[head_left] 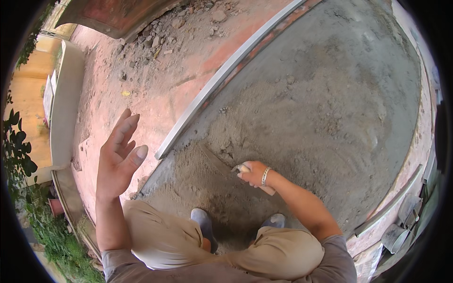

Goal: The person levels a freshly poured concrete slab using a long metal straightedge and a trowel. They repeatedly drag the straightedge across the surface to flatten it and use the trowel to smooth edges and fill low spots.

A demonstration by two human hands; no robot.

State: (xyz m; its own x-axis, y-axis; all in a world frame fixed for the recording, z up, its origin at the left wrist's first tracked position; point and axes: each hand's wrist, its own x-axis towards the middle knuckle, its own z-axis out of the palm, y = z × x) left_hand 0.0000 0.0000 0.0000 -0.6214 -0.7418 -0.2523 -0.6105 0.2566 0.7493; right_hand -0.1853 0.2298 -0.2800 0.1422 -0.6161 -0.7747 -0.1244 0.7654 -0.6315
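Observation:
My right hand (pixel 255 173), with a bracelet at the wrist, is closed round the pale wooden handle of a trowel (pixel 216 161). The trowel's blade lies low against loose, damp grey-brown mortar (pixel 292 122), and its outline partly blends into it. My left hand (pixel 118 162) is raised off to the left, fingers stretched out and thumb apart, holding nothing. Just beyond it, a long pale straight bar (pixel 226 70) runs away to the upper right along the mortar's left edge. Its near end lies between my two hands.
Both shoes (pixel 204 224) stand on the mortar near me. Left of the bar is a dusty reddish floor (pixel 160 89), with rubble (pixel 155 40) farther off. A low wall (pixel 67 104) and plants (pixel 56 240) border the left. Metal pans (pixel 395 237) lie at the lower right.

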